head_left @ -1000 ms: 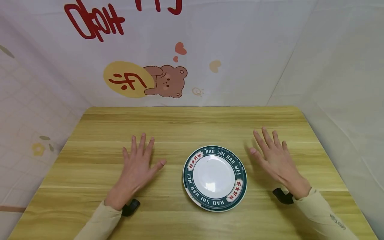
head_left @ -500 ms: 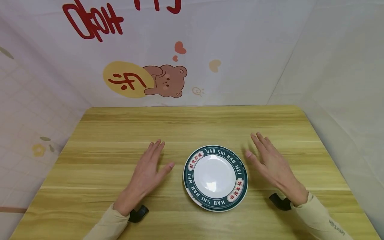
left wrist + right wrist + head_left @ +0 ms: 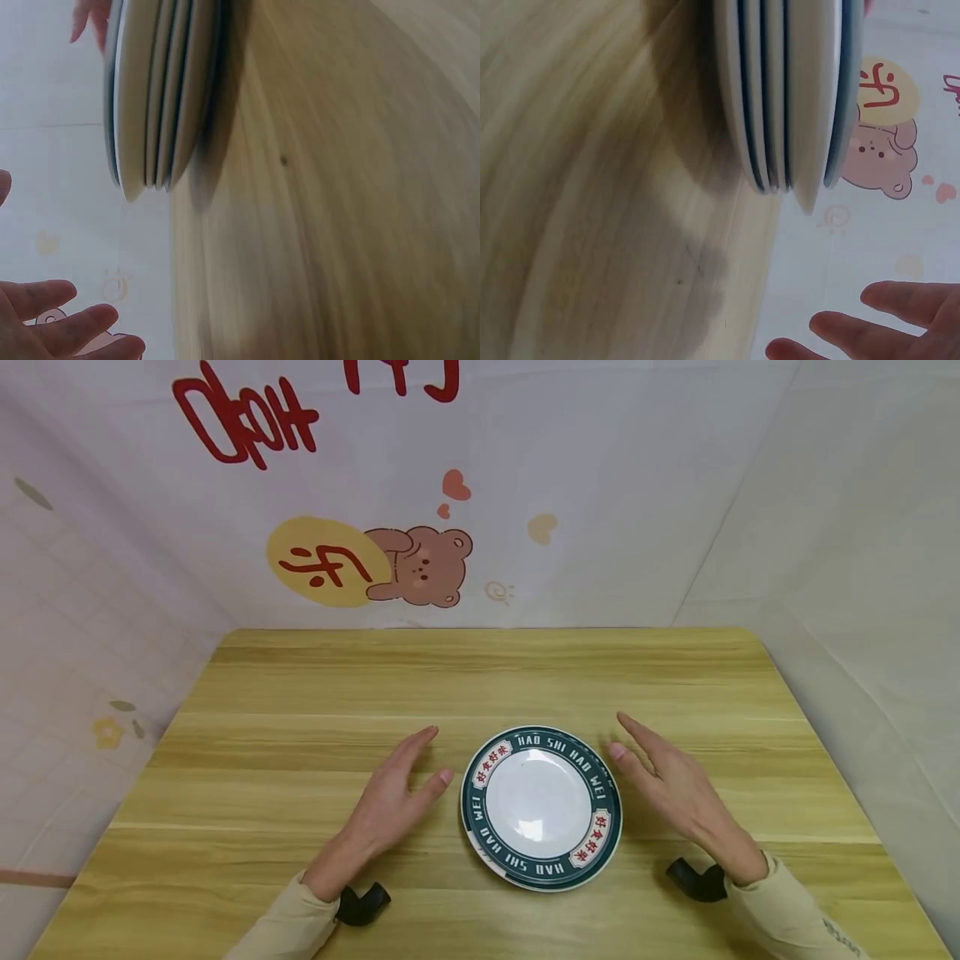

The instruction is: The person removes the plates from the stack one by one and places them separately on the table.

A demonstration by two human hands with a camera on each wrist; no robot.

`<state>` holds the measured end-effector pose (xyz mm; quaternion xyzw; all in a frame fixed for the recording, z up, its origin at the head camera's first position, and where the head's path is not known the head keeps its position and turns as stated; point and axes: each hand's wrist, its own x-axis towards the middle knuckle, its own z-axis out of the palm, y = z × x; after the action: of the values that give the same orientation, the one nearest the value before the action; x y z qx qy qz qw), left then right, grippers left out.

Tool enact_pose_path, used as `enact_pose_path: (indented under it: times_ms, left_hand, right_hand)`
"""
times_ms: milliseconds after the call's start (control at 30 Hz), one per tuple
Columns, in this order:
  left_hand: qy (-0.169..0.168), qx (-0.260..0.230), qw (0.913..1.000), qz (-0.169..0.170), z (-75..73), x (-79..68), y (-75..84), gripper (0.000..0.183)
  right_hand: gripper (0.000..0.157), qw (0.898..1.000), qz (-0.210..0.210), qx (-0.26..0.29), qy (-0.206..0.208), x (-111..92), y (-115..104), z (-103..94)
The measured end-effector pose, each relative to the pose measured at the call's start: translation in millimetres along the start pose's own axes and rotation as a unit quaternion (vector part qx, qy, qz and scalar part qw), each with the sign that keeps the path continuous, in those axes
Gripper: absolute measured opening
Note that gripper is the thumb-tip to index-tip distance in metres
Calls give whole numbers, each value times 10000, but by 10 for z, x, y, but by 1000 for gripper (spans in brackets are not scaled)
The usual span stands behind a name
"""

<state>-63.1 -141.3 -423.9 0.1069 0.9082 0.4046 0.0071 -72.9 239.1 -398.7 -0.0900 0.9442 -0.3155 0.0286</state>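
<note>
A printed bear [image 3: 435, 566] is behind the table [image 3: 337, 681]. The left hand [image 3: 385, 803] and right hand [image 3: 681, 787] flank stacked plates [image 3: 537, 802], fingers nearly straight, thumbs apart.

Stack of plates [image 3: 538, 808]: on tabletop [image 3: 375, 681], plates one upon another, between hands. Left hand [image 3: 386, 806]: left of stack, near rim, apart. Right hand [image 3: 678, 789]: right of stack, near rim, apart. Backdrop [image 3: 622, 468]: behind tabletop. Printed bear [image 3: 433, 568]: on backdrop, left of centre; printed disc [image 3: 300, 535] at bear's left, hearts [image 3: 456, 485] above bear.
</note>
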Motion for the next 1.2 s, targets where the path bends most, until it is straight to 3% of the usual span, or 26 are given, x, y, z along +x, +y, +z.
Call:
enact_pose_path:
  times_ms: [167, 300, 400, 600, 867, 1200]
  left_hand:
    - [-146, -517, 9984, -176, 37, -6, 48, 63]
    - [-360, -1235, 9905, -487, 99, -19, 81, 59]
    - [-500, -1818, 9788, -796, 144, -31, 95, 57]
    - [-874, -3010, 9430, -1117, 185, -40, 119, 58]
    - [-1084, -3300, 9303, -1182, 221, -21, 126, 62]
    - [-1343, -3830, 9060, -1202, 277, 2, 111, 62]
  right_hand:
    - [66, 9998, 153, 92, -41, -7, -21, 7]
    - [64, 9994, 189, 259, -131, -9, -19, 19]
    - [62, 9987, 181, 435, -204, -15, -13, 42]
    - [60, 9969, 132, 685, -355, -23, -15, 77]
    - [61, 9949, 274, 805, -551, -5, 33, 107]
    - [62, 9916, 366, 908, -847, 0, 61, 148]
